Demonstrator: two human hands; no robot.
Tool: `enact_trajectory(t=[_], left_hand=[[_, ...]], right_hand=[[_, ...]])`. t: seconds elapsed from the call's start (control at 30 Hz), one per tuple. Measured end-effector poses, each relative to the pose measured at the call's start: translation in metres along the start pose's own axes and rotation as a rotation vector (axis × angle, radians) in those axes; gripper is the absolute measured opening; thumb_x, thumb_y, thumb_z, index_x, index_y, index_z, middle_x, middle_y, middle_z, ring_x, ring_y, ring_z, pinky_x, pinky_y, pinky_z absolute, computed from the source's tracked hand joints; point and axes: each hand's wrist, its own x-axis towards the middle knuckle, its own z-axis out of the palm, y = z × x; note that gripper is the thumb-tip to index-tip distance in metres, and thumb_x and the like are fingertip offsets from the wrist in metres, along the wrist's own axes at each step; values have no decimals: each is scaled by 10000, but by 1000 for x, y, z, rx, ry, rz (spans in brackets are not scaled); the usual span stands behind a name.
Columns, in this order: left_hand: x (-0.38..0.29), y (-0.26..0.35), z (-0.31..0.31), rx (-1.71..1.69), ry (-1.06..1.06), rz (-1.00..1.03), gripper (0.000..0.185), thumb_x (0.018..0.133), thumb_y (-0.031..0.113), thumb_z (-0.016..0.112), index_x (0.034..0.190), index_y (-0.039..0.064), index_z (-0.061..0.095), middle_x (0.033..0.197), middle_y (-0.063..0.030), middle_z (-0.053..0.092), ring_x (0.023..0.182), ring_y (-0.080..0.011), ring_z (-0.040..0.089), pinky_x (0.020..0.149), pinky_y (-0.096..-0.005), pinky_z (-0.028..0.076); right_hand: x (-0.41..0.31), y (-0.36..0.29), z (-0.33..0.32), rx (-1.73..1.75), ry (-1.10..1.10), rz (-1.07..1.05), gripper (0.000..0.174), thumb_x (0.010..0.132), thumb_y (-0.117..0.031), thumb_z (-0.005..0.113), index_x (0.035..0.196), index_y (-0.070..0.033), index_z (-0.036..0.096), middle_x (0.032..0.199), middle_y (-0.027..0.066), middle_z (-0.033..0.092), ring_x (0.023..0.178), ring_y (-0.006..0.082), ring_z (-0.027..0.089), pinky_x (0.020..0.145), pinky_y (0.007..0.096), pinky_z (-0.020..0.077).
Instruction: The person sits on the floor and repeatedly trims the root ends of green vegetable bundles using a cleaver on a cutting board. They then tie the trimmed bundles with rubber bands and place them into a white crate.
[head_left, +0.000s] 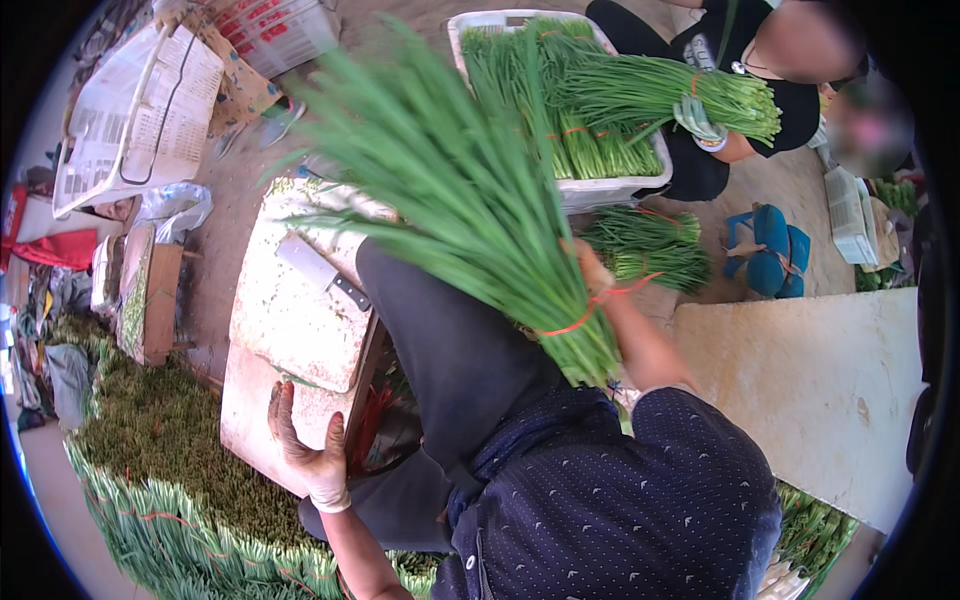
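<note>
My right hand (590, 268) grips a large bundle of Chinese chives (487, 225) bound near its cut ends with an orange tie (566, 325). Its leaves fan out to the upper left and are blurred. Most of that hand's fingers are hidden behind the bundle. My left hand (307, 446), in a thin soiled glove, is raised with fingers apart and holds nothing. Below it is a low table with a white cutting board (289, 330). A cleaver (322, 271) with a black handle lies flat there among green scraps.
A white crate (615, 184) of tied chives stands ahead; a co-worker's gloved hand (691, 120) holds another bundle beside it. More bundles (652, 244) lie on the floor. Stacked chives (172, 442) border the left. A pale board (802, 390) is at right. Someone holds a crate (139, 120).
</note>
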Motion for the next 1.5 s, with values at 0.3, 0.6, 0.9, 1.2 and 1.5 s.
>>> enact_trajectory(t=[0.3,0.6,0.9,1.2,1.5], left_hand=[[-66,-126,16,204,0,-146,547,914,21,773,1434,20,603,1391,-153,640,1316,-320,575,1161,-457,428],[-108,-175,-2,334,64,-246,532,896,-7,771,1406,9,620,1376,-169,631,1306,-345,572,1146,-467,448],[-112,-199,-7,286,211,-492,476,925,61,779,1383,24,655,1357,-95,702,1242,-232,632,1005,-396,477],[-123,-200,-21,201,287,-681,483,943,84,769,1405,15,649,1387,-125,688,1279,-255,623,1043,-421,465],[-106,-163,-22,183,426,-735,478,907,110,794,1372,73,689,1379,-98,674,1263,-234,625,1015,-384,515]], right_hand=[[-154,2,-170,-797,370,172,537,888,-214,765,1388,-43,666,1267,124,748,1016,268,755,948,424,615],[-270,23,-233,-390,853,418,567,911,-156,764,1428,-5,587,1248,162,738,1007,314,764,838,504,654],[-225,91,-306,201,1052,-406,530,902,-228,798,1387,-98,629,1327,155,691,1149,367,693,928,615,599],[-67,157,-365,689,1436,-254,500,920,-329,793,1365,-156,643,1383,103,671,1159,324,671,1002,515,572],[-8,189,-360,508,1029,482,819,930,-706,627,1504,-140,485,1401,209,630,1293,401,621,1083,566,526]])
